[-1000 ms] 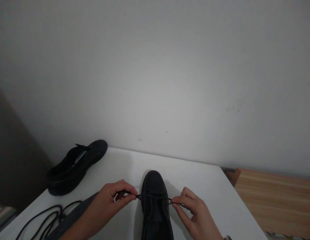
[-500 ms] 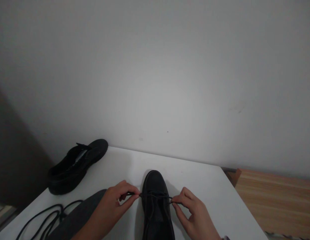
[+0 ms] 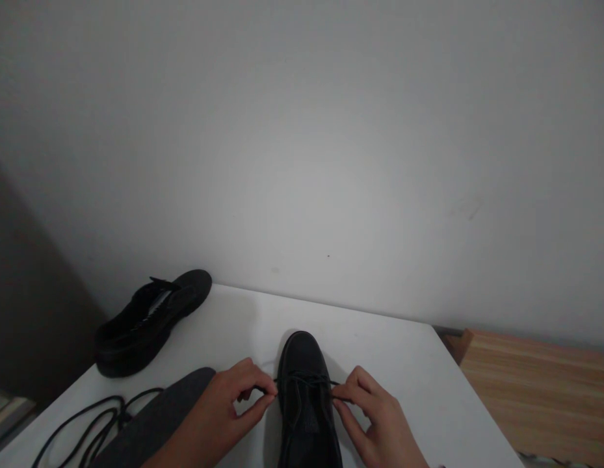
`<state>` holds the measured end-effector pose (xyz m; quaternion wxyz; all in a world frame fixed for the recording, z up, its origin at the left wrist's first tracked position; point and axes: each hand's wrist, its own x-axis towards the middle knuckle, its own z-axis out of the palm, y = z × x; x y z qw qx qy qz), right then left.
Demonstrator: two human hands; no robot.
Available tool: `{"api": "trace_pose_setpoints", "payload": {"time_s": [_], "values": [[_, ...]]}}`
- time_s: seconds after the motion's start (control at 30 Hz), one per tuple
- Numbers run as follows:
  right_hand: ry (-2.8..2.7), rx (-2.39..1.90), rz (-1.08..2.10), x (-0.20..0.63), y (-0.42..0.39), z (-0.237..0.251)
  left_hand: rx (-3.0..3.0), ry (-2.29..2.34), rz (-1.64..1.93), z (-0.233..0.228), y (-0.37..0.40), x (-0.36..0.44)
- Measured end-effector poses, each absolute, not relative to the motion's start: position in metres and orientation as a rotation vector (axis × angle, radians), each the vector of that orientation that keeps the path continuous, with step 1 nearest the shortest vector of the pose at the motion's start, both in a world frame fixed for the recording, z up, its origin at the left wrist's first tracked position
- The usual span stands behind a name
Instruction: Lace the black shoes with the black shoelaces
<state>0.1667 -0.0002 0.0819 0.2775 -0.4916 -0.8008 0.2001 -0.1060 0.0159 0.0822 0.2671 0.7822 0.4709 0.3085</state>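
Two hands [image 3: 228, 406] [image 3: 374, 413] pinch lace [image 3: 306, 382]; apparently two shoes [image 3: 306, 396] [image 3: 148, 322].

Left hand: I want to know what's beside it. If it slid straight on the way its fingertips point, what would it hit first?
The left hand pinches a lace, fingertips pointing right. The shoe comes first, apparently almost touching already.
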Motion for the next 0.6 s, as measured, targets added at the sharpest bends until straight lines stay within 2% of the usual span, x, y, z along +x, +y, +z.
{"api": "trace_pose_setpoints", "payload": {"time_s": [0.6], "values": [[-2.154,-1.342,0.540,0.1689,-0.0043,0.0816,2.356,1.211,1.058,0.0838,0.0144,-0.1063]]}}
